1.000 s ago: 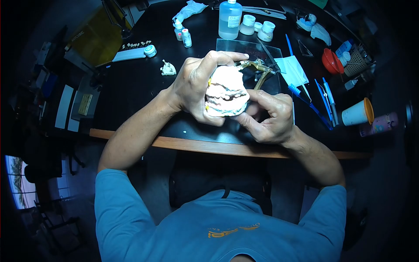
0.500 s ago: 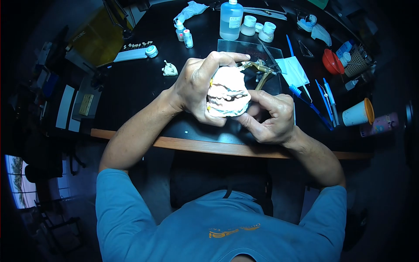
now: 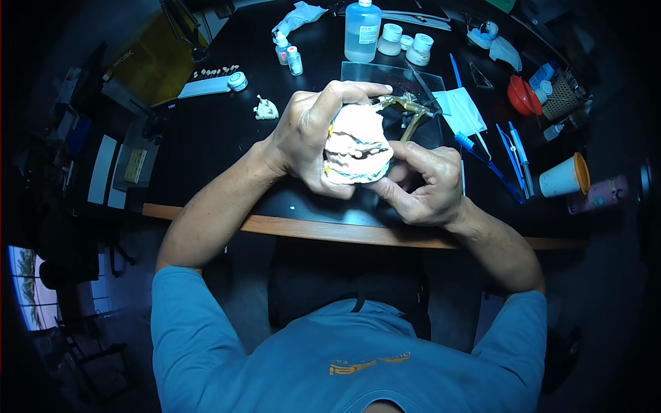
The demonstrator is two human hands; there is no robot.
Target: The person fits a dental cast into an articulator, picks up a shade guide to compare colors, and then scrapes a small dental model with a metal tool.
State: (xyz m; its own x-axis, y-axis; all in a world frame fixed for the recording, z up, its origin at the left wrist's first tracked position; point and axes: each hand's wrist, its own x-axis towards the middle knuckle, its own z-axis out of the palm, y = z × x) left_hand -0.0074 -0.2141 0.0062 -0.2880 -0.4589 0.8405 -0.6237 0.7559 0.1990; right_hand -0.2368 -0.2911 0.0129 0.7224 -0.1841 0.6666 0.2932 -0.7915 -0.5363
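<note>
A white plaster dental model [image 3: 355,131], upper and lower halves together with teeth between them, is held above the table's front part. It is brightly lit, so much of its detail is washed out. My left hand [image 3: 313,131] is closed around its left side, thumb below and fingers above. My right hand [image 3: 427,180] pinches the lower right edge of the model with thumb and forefinger, the other fingers curled. Behind the model a brass-coloured articulator frame [image 3: 406,107] sticks out to the right; how it joins the model is partly hidden.
A glass plate [image 3: 358,71] lies behind the hands. Further back stand a clear bottle [image 3: 361,34] and white jars [image 3: 418,49]. Brushes [image 3: 489,164], a red bowl [image 3: 525,96] and a white cup [image 3: 559,180] are at right. A small dental cast [image 3: 265,108] lies at left.
Both hands keep their hold on the dental model, which stays in nearly the same place. The whole view has shifted very slightly.
</note>
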